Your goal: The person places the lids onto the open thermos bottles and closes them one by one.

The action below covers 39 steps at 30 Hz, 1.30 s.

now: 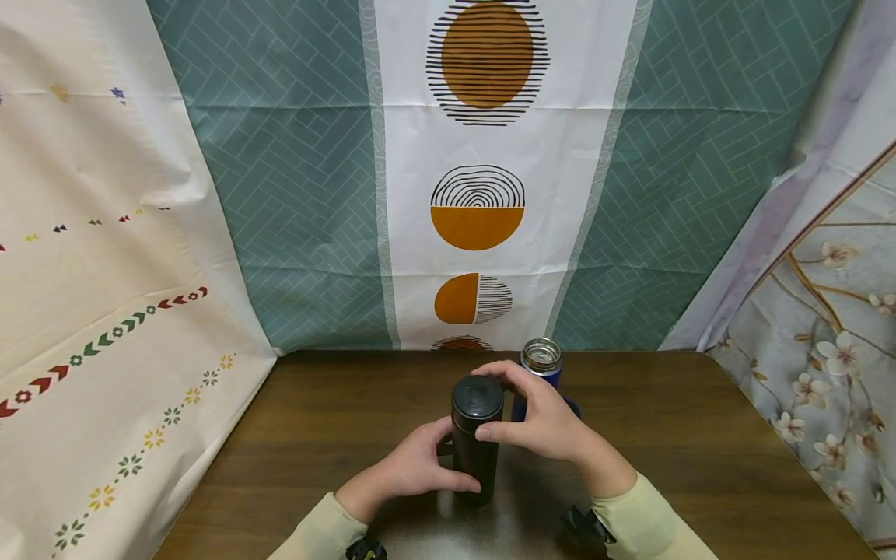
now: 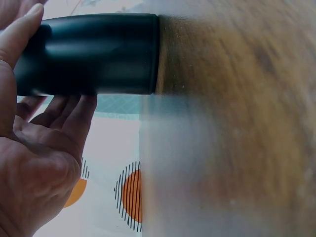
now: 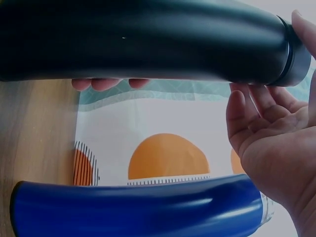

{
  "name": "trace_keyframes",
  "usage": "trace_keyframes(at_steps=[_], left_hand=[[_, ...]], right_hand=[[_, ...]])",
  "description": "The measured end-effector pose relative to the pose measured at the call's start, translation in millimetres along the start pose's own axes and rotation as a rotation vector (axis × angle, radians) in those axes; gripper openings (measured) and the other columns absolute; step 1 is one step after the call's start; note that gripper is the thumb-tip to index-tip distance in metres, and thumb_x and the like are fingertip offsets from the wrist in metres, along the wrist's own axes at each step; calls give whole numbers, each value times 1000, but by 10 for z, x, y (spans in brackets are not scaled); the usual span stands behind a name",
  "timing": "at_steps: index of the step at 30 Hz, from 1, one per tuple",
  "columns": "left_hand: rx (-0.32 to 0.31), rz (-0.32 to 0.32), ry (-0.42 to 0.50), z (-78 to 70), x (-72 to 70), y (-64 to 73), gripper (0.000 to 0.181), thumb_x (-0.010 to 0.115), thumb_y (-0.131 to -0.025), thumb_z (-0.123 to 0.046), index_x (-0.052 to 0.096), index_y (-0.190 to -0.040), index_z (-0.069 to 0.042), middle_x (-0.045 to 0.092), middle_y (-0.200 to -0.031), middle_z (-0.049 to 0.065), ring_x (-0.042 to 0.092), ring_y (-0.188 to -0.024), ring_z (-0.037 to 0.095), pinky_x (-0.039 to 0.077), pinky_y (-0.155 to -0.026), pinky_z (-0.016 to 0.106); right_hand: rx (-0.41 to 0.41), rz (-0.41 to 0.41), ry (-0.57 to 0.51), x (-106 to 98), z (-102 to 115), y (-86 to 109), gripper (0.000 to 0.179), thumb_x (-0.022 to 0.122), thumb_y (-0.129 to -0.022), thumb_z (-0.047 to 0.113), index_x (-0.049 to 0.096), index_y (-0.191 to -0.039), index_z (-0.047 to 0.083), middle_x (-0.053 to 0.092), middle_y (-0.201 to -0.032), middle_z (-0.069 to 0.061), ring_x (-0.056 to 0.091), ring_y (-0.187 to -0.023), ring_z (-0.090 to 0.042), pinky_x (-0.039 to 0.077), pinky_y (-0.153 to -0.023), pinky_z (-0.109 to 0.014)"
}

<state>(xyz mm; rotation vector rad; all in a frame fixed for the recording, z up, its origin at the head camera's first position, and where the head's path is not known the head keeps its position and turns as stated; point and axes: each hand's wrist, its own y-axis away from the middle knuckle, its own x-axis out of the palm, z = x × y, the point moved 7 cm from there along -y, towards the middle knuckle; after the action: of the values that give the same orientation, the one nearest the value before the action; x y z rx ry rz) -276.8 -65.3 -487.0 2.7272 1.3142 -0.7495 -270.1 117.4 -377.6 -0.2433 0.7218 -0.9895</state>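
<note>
A black thermos [image 1: 474, 459] stands upright on the table, its black lid [image 1: 477, 398] on top. My left hand [image 1: 420, 460] grips the body from the left, thumb in front and fingers behind; the left wrist view shows the thermos base [image 2: 148, 54] right at the tabletop. With thumb and fingers on opposite sides, my right hand [image 1: 542, 420] holds the lid end of the thermos. Just behind that hand stands a blue thermos [image 3: 138, 210] with its steel mouth [image 1: 541, 355] uncovered. A small blue rounded piece [image 1: 574, 407] shows beside it, mostly hidden by my right hand.
The dark wooden table [image 1: 336, 412] reaches back to a hanging green and white cloth [image 1: 301, 233] with orange circles. Patterned cloths hang at the left [image 1: 126, 311] and right [image 1: 826, 373] sides.
</note>
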Motion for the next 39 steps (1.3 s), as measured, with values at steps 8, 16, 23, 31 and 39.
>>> trace_keyframes(at_steps=[8, 16, 23, 31, 39], left_hand=[[-4, 1, 4, -8, 1, 6, 70, 98, -87, -30, 64, -149, -33, 73, -136, -12, 68, -127, 15, 55, -110, 37], [-7, -1, -1, -12, -2, 5, 70, 98, -87, -31, 64, -148, -34, 73, -136, -12, 68, -128, 15, 55, -110, 38], [-7, 0, -3, -7, -7, 0, 69, 99, -87, -31, 65, -148, -32, 74, -135, -12, 68, -128, 15, 55, -110, 38], [-7, 6, -6, -14, -7, 4, 71, 98, -88, -32, 63, -150, -33, 73, -135, -12, 68, -129, 15, 55, -109, 38], [-12, 0, -6, -21, -8, 6, 70, 99, -87, -32, 64, -148, -32, 74, -135, -12, 68, -127, 14, 55, -109, 37]], right_hand=[[41, -19, 4, -6, 13, 1, 67, 98, -87, 15, 64, -145, 20, 73, -130, 3, 69, -112, -24, 54, -104, -38], [4, 2, 14, -8, -10, 2, 70, 93, -92, 17, 60, -153, 17, 69, -143, 0, 68, -121, -24, 53, -109, -39], [-87, 80, -32, 47, 42, 6, 76, 79, -99, 9, 47, -167, 16, 62, -157, -5, 62, -140, -27, 45, -121, -42], [-110, 94, -13, 54, 65, 5, 69, 73, -101, 6, 49, -166, 10, 60, -160, -6, 60, -143, -27, 45, -122, -43], [-83, 63, 13, 29, 31, -2, 64, 80, -99, 8, 58, -158, 19, 67, -147, -2, 65, -131, -25, 50, -115, -45]])
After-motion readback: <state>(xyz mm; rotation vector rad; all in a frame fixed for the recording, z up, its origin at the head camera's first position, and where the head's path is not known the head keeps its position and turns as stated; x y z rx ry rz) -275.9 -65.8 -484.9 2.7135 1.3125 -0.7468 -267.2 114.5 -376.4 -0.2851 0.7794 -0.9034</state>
